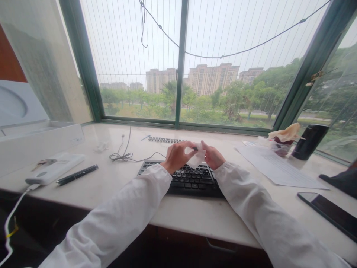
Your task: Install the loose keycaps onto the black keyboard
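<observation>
Above the black keyboard [192, 186], my two hands are close together around a thin white tissue [196, 160]. My left hand [177, 154] pinches a small black piece [195, 149], which looks like a keycap, between thumb and forefinger, against the tissue. The fingers of my right hand [213, 156] are closed on the tissue's right side. Both hands partly cover the upper keys. Just behind the keyboard lies a double row of small dark pieces [164, 140], its right end hidden by my left hand.
Left: a coiled cable [121, 157], a black pen [77, 175], a white power bank [58, 167] with keys on top, and a white box [41, 139]. Right: paper sheets [279, 167], a black cylinder [310, 141], and a phone [331, 212]. A window [178, 123] stands behind the desk.
</observation>
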Action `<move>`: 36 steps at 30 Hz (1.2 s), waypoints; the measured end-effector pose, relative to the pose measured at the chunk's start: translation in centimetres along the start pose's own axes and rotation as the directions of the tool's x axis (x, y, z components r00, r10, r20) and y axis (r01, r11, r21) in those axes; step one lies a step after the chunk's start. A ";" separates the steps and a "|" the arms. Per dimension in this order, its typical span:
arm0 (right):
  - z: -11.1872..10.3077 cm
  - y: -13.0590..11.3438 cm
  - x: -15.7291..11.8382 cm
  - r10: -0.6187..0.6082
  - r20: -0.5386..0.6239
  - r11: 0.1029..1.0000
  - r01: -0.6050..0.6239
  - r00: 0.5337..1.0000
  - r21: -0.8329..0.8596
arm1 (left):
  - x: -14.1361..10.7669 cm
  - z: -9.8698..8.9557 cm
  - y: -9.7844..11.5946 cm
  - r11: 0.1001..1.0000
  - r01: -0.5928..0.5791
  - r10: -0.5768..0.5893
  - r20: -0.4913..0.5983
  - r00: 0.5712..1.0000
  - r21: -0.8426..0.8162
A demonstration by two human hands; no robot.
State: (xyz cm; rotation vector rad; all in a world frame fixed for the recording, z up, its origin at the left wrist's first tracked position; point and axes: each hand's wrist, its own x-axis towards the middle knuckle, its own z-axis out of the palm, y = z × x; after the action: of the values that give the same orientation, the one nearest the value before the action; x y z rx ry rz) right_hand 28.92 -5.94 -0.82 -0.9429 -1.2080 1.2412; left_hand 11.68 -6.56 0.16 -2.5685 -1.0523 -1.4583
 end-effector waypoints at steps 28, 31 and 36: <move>0.0 -0.1 -0.3 -0.035 0.017 0.999 0.035 0.999 -0.022 | 0.2 -0.3 -0.5 0.991 0.123 -0.123 0.006 0.992 0.045; 0.0 -0.3 -0.2 -0.058 -0.014 0.998 0.058 0.998 0.020 | 0.5 -0.3 -0.5 0.978 0.196 -0.197 -0.010 0.980 -0.069; -0.1 -0.4 -0.3 -0.114 -0.006 0.993 0.114 0.993 -0.008 | 1.0 -0.3 -1.0 0.889 0.346 -0.307 0.171 0.936 -0.300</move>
State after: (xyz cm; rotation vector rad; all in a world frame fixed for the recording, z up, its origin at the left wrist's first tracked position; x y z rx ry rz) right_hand 29.11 -6.26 -0.50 -0.8705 -1.2446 1.1429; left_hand 11.26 -5.35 0.78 -2.8395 -1.4340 -1.6986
